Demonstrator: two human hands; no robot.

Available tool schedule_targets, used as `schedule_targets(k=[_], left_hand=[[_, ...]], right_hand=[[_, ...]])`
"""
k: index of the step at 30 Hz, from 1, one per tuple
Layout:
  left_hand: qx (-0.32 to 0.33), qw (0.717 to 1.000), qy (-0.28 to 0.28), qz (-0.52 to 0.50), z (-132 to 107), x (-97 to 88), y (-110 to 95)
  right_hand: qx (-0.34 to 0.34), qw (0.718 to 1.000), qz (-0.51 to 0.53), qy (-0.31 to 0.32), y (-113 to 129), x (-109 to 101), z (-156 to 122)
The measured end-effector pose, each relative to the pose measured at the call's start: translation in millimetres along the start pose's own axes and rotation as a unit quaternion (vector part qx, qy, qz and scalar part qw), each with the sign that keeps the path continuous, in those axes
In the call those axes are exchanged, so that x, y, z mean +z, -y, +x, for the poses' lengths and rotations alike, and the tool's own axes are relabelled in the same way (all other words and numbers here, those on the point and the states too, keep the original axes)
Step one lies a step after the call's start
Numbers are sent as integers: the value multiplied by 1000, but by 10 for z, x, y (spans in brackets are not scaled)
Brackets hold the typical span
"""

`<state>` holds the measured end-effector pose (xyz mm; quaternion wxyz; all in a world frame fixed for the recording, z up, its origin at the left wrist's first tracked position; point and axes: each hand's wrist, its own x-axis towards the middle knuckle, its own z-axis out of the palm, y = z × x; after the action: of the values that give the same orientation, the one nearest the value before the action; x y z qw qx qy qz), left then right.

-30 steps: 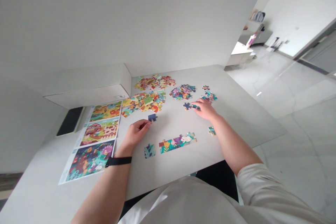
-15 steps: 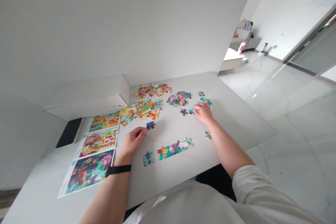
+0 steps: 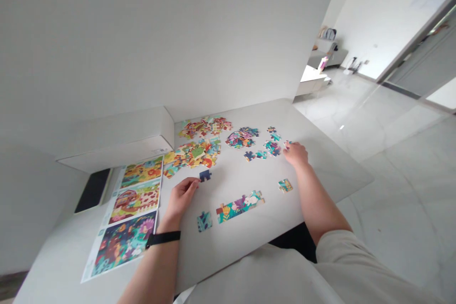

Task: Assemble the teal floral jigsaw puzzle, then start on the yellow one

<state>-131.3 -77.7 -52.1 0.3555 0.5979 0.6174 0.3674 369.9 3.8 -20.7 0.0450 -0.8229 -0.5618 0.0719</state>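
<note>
My left hand [image 3: 181, 196] rests on the white table [image 3: 327, 161] and pinches a dark blue puzzle piece [image 3: 204, 175] at its fingertips. My right hand [image 3: 296, 154] lies curled at the right of a small teal cluster of pieces [image 3: 272, 146]; a piece peeks out at its fingertips [image 3: 287, 143], and whether the fingers grip it is hidden. A joined strip of pieces [image 3: 240, 203] lies near the front edge, with a single teal piece [image 3: 204, 221] to its left and another loose piece [image 3: 285, 185] to its right.
Several heaps of loose pieces [image 3: 195, 151] lie at the back of the table. A picture sheet with three scenes [image 3: 130, 213] lies at the left, beside a white box [image 3: 117, 140] and a black slab [image 3: 91, 190]. The table's right edge drops to a tiled floor.
My right hand has drawn away to the right of the teal cluster, leaving the dark pieces it touched behind. The left hand keeps its hold on the blue piece. The camera has tilted slightly.
</note>
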Motion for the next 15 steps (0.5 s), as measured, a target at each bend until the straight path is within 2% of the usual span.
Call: schedule_targets(k=[4,15], left_hand=[[2,1000,3,2,6,-1,4],[13,1000,7,9,9,6,-64]], right_hand=[[0,1000,-11,4,16,-23,-38],[-166,986,25,-8,-22,163,50]])
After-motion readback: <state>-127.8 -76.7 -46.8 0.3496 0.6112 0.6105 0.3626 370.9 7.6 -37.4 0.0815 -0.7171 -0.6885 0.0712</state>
